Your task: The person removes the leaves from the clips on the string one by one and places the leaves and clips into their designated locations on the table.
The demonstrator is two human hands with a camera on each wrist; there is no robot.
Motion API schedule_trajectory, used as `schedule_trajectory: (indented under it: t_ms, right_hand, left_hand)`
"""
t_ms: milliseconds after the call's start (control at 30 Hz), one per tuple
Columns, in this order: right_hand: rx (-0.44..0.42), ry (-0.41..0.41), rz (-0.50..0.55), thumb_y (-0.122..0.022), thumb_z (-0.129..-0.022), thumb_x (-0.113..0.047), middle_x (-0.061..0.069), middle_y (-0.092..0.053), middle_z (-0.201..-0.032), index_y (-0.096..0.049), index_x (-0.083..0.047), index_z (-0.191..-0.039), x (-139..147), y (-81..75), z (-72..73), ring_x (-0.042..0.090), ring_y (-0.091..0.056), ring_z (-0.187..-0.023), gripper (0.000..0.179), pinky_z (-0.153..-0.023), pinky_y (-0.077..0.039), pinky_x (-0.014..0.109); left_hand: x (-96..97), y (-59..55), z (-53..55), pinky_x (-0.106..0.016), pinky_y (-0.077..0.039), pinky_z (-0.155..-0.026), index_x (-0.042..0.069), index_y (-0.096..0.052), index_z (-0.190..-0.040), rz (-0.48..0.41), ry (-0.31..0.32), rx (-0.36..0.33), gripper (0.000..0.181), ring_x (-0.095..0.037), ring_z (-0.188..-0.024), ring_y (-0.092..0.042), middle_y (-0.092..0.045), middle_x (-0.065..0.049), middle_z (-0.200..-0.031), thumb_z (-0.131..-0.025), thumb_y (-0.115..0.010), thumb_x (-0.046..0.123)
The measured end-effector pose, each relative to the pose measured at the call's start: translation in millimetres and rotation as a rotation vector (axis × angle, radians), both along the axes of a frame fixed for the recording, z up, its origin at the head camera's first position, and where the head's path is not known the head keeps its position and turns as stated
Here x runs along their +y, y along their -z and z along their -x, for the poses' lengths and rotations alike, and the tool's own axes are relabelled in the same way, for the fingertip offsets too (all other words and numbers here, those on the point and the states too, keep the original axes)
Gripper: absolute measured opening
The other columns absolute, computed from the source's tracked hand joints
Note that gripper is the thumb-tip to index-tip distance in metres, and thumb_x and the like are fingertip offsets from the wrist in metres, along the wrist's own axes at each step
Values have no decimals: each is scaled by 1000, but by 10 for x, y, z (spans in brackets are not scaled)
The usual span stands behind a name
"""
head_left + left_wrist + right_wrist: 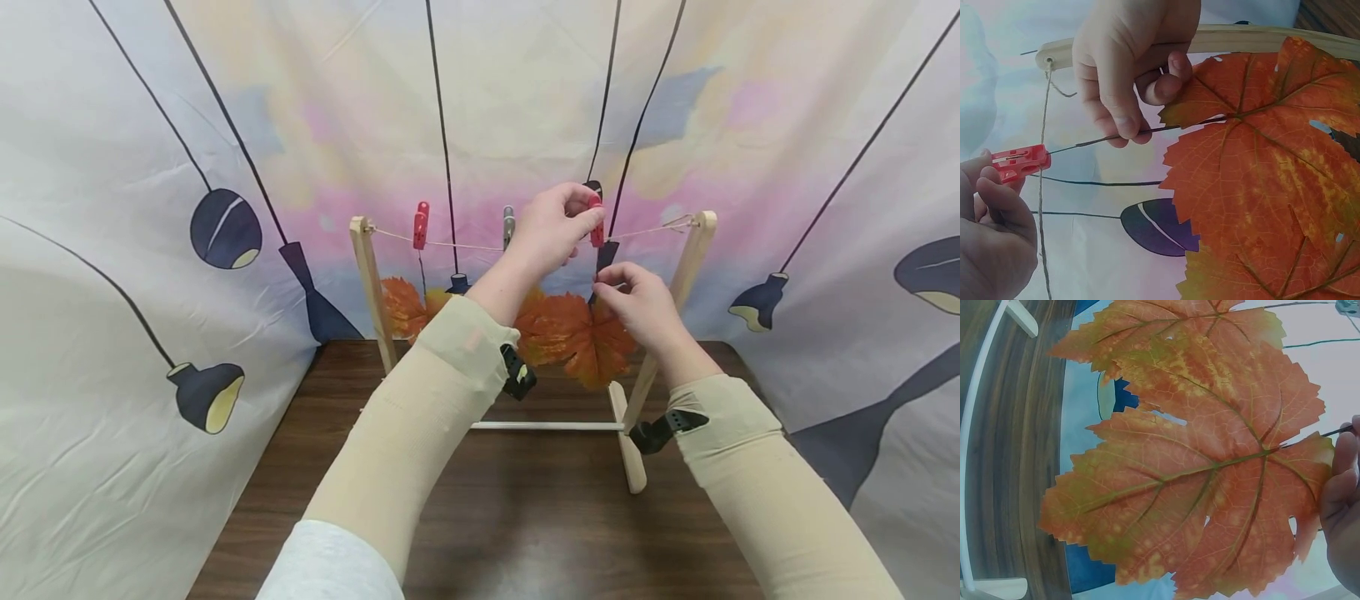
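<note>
My left hand (551,225) pinches a red clothespin (1019,161) between thumb and fingers at the right part of a string (1044,244). The clothespin's jaws are at the string, with the tip of a dark stem (1163,129) right at them. That stem belongs to an orange artificial leaf (1216,465), which hangs below the string. Lower down, thumb and forefinger of my right hand (637,300) pinch the same stem. Further left on the string sit another red clothespin (422,225) and a grey clothespin (508,223), with more orange leaves (402,306) under them, partly hidden by my left arm.
A wooden frame holds the string between its left post (372,292) and right post (684,275). A white bar (547,426) runs low across it, and a foot (628,442) rests on the brown table (525,533). Behind hangs a lamp-printed cloth (517,100).
</note>
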State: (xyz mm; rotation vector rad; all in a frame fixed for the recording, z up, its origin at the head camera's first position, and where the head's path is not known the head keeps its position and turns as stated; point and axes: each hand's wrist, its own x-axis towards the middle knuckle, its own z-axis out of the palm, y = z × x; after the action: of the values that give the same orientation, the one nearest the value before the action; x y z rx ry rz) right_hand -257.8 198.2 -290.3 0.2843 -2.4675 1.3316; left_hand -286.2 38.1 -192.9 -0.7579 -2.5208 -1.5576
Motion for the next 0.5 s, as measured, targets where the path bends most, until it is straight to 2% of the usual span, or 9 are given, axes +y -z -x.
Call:
schedule_trajectory:
  t_ms: [167, 267, 500]
  right_hand:
    - [-7, 2, -4, -58, -94, -25, 11, -60, -94, -60, -2, -108, 3, 19, 23, 21, -54, -74, 27, -61, -47, 24]
    - [-13, 3, -11, -58, -94, -25, 11, -59, -94, -60, -2, -109, 3, 27, 26, 21, -54, -74, 27, -61, -47, 24]
    - [-13, 5, -12, -57, -94, -25, 11, -59, -96, -60, -2, -109, 10, 24, 24, 22, -54, -75, 27, -61, -47, 25]
  left_hand:
    - [-8, -34, 8, -24, -49, -62, 14, -58, -113, -25, -1, 25, 25, -15, -79, -58, -63, 4, -96, -93, -59, 29]
    - [-16, -42, 11, -22, -51, -67, 12, -58, -113, -68, 8, 11, 24, -15, -86, -60, -63, 2, -96, -94, -58, 26]
    - [-32, -42, 10, -19, -52, -69, 11, -59, -113, -130, -5, 17, 23, -12, -88, -61, -62, 1, -97, -93, -59, 23]
